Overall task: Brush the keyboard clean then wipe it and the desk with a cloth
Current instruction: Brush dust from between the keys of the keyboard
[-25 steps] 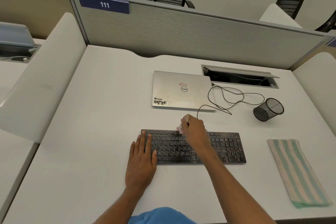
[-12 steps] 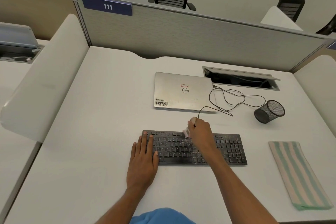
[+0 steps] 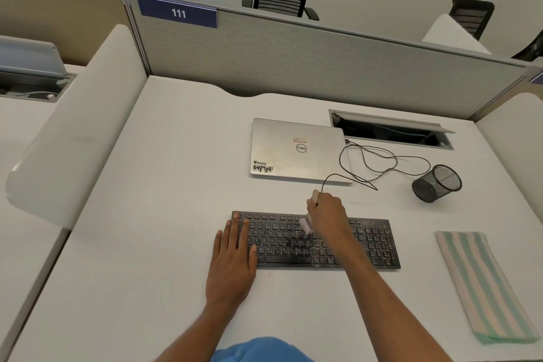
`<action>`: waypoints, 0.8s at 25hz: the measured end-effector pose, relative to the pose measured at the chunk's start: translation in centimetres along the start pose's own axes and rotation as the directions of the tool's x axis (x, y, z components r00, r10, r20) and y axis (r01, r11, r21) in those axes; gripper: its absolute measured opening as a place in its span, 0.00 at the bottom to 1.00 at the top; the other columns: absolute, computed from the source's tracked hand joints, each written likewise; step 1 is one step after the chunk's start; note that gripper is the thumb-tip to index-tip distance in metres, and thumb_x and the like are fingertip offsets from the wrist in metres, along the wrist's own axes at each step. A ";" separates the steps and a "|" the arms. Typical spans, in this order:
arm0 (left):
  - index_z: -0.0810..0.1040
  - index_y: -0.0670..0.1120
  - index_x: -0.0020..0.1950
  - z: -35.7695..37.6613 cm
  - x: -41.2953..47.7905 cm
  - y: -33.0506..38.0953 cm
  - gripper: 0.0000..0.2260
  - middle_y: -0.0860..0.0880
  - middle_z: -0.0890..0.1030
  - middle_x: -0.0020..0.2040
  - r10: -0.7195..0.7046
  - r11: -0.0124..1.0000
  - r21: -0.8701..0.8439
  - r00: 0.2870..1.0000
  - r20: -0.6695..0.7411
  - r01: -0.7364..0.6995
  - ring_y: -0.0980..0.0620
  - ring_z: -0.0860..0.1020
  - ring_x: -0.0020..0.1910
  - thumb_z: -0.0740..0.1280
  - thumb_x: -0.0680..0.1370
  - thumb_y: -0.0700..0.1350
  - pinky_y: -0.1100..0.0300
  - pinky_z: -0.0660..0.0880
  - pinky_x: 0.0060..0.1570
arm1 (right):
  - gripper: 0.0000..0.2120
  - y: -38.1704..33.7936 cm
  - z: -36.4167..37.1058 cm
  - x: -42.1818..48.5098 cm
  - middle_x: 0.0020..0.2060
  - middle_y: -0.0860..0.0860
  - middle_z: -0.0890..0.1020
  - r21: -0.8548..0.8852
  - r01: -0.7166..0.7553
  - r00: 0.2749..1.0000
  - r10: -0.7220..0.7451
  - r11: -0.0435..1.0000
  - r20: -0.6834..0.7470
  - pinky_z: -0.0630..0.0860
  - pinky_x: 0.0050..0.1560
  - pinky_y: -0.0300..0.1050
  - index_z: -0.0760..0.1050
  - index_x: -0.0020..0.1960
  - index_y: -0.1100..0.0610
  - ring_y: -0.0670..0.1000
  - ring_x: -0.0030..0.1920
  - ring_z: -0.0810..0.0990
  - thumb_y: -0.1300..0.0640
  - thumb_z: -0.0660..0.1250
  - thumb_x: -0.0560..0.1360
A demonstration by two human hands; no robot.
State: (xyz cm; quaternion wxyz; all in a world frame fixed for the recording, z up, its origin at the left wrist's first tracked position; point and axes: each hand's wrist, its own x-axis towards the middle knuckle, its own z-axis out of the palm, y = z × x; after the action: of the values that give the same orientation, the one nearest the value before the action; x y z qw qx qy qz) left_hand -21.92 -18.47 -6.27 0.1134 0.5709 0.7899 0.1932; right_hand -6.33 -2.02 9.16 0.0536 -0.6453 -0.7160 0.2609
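While the left hand (image 3: 233, 258) lay flat, fingers straight, on the left end of the keyboard (image 3: 367, 244), which I judged was to pin it against sliding, the right hand (image 3: 326, 213) was curled round a small brush (image 3: 305, 225), its pale bristles angled down at the upper key rows (too blurred to say whether they touched). The keyboard sat near the front edge of the desk (image 3: 147, 244) with its right half dusty, so brushing looked unfinished, and the folded striped cloth (image 3: 482, 285) lay by the right edge, handy for wiping. On the desk were one keyboard, one brush, one cloth, one closed laptop (image 3: 296, 150) and one tipped mesh cup (image 3: 436, 182).
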 end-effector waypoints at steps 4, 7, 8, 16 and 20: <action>0.53 0.47 0.87 0.0 0.0 -0.1 0.28 0.49 0.47 0.88 0.002 1.000 0.007 1.000 0.001 -0.002 0.49 0.51 0.86 0.49 0.87 0.54 0.48 0.49 0.83 | 0.16 -1.0 0.1 0.0 0.35 0.54 0.80 0.193 0.028 0.998 -0.017 0.981 -0.058 0.78 0.36 0.50 0.74 0.42 0.59 0.50 0.34 0.79 0.53 0.58 0.85; 0.52 0.47 0.87 0.1 0.1 -0.1 0.28 0.49 0.47 0.88 0.001 1.000 0.002 1.000 0.002 -0.001 0.49 0.50 0.86 0.50 0.87 0.54 0.48 0.50 0.83 | 0.17 -1.6 1.5 -1.0 0.32 0.52 0.79 0.239 0.065 0.998 -0.059 0.969 -0.036 0.70 0.30 0.37 0.70 0.41 0.61 0.39 0.30 0.77 0.54 0.56 0.86; 0.52 0.47 0.87 0.1 0.0 -0.1 0.28 0.49 0.47 0.88 0.002 1.000 0.006 1.000 0.001 -0.002 0.50 0.50 0.86 0.50 0.87 0.54 0.48 0.50 0.83 | 0.17 -1.6 1.8 -1.2 0.31 0.51 0.77 0.208 0.065 0.998 -0.061 0.976 -0.026 0.68 0.27 0.35 0.69 0.41 0.61 0.37 0.28 0.75 0.55 0.56 0.86; 0.52 0.48 0.87 0.1 0.0 -0.1 0.29 0.49 0.46 0.88 0.000 1.000 0.004 1.000 -0.001 0.000 0.50 0.50 0.86 0.51 0.87 0.54 0.49 0.48 0.83 | 0.17 -2.9 1.5 -1.1 0.32 0.51 0.77 0.190 0.051 0.998 -0.045 0.981 -0.031 0.65 0.28 0.36 0.70 0.41 0.60 0.39 0.29 0.76 0.55 0.56 0.86; 0.50 0.48 0.87 0.2 0.0 -0.1 0.29 0.50 0.45 0.87 -0.003 1.000 0.000 1.000 0.005 0.003 0.51 0.48 0.86 0.50 0.87 0.54 0.49 0.49 0.83 | 0.17 -2.4 1.8 -1.6 0.33 0.52 0.76 0.145 0.057 0.998 -0.060 0.988 0.017 0.65 0.29 0.36 0.70 0.41 0.62 0.39 0.29 0.75 0.55 0.58 0.85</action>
State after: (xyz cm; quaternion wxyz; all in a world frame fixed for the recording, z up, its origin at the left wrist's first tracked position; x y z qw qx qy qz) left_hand -21.97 -18.45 -6.49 0.1156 0.5701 0.7905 0.1917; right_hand -8.98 -4.11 9.13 0.1003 -0.6156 -0.7143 0.3174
